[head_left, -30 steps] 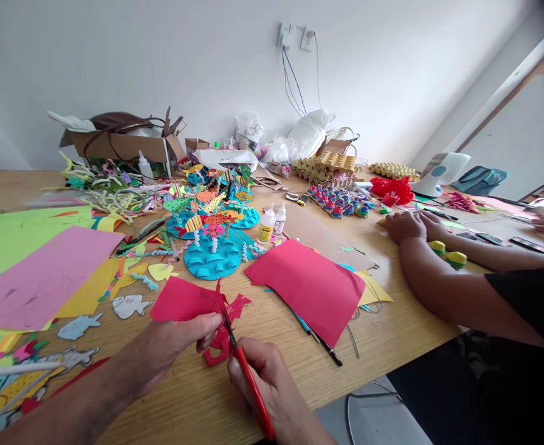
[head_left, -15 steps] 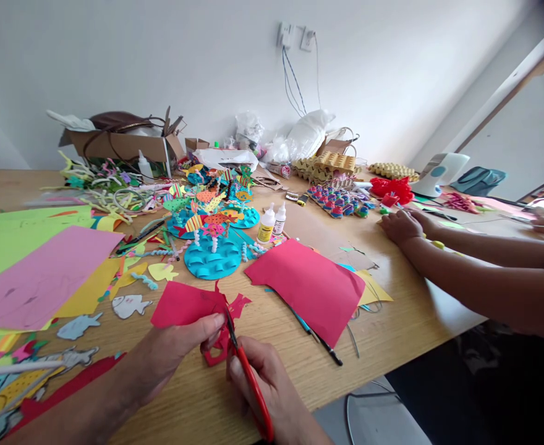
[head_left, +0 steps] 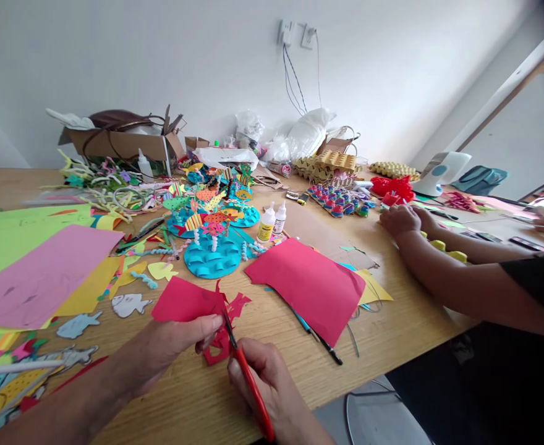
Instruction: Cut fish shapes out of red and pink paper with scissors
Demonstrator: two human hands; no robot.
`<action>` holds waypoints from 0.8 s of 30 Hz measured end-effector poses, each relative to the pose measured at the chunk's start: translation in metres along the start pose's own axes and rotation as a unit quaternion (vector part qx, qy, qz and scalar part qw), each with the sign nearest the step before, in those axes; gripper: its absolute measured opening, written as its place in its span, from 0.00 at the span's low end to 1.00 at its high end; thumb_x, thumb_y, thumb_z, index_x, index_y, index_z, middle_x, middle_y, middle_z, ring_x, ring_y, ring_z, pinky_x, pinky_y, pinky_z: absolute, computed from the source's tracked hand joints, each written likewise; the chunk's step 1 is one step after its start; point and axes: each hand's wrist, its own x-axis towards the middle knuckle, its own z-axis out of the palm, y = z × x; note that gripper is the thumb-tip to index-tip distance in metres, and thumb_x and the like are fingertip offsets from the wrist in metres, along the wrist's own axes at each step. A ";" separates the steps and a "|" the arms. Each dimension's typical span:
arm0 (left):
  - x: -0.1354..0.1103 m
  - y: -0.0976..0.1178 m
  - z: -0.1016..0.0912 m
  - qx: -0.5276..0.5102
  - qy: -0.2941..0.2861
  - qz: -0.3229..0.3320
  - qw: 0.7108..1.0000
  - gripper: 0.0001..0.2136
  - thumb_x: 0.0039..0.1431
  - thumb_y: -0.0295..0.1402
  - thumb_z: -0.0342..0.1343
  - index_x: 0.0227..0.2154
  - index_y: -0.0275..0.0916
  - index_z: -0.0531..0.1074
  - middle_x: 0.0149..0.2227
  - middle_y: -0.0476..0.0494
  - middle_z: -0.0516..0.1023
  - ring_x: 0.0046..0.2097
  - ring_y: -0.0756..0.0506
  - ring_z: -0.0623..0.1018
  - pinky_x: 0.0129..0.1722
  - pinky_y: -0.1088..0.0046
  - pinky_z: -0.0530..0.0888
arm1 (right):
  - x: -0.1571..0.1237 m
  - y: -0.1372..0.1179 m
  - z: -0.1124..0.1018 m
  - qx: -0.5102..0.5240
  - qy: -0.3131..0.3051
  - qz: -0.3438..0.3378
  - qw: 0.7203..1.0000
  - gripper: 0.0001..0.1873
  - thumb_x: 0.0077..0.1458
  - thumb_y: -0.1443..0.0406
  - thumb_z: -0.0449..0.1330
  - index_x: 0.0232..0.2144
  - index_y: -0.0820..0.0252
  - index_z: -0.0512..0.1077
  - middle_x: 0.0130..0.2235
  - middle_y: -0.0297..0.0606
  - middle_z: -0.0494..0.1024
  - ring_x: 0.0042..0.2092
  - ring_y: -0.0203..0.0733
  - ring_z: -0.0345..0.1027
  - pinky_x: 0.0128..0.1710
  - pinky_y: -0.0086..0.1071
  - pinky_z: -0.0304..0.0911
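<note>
Between thumb and fingers, my left hand point(head_left: 179, 343) pinches a piece of red paper point(head_left: 186, 301) above the table. My right hand point(head_left: 265, 377) grips the red handles of a pair of scissors point(head_left: 255, 389). The dark blades are at the right edge of the paper, close to my left thumb; how far they are apart is hard to make out. Red paper scraps point(head_left: 217, 353) lie on the wood just below and behind the blades. A larger red sheet point(head_left: 306, 284) rests to the right, over a dark pencil-like stick point(head_left: 330, 352).
Blue bases with paper fish point(head_left: 212, 256) and two glue bottles point(head_left: 266, 224) stand ahead. Pink paper point(head_left: 44, 278) and fish cutouts point(head_left: 130, 305) lie left. Egg cartons point(head_left: 330, 162) sit at the back. Another person's arms point(head_left: 439, 259) reach in from the right.
My left hand and the paper have shifted slightly, with the scissors still at its edge. At the right, the other person's arms have moved a little, showing more yellow pieces beneath.
</note>
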 end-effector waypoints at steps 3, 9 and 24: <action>-0.001 0.002 -0.002 0.014 -0.008 -0.011 1.000 0.16 0.50 0.43 0.51 0.13 0.41 0.60 0.19 0.53 0.61 0.25 0.48 0.62 0.26 0.74 0.62 | 0.000 0.005 0.000 -0.013 0.009 0.013 1.000 0.21 0.55 0.52 0.50 0.19 0.60 0.56 0.21 0.28 0.51 0.24 0.30 0.42 0.21 0.26 0.40; 0.000 0.003 -0.006 0.034 -0.005 -0.013 0.999 0.17 0.50 0.43 0.52 0.13 0.41 0.60 0.19 0.52 0.63 0.26 0.47 0.64 0.27 0.74 0.62 | -0.001 0.010 0.002 -0.009 0.015 0.025 1.000 0.23 0.54 0.49 0.51 0.18 0.59 0.55 0.20 0.27 0.50 0.23 0.30 0.42 0.21 0.26 0.40; 0.000 0.003 -0.001 -0.004 0.059 0.011 0.998 0.13 0.47 0.39 0.54 0.13 0.41 0.64 0.17 0.55 0.66 0.24 0.49 0.65 0.26 0.76 0.63 | -0.001 0.009 0.003 -0.008 0.017 0.028 0.999 0.17 0.54 0.57 0.50 0.19 0.60 0.55 0.20 0.27 0.52 0.23 0.30 0.43 0.21 0.26 0.41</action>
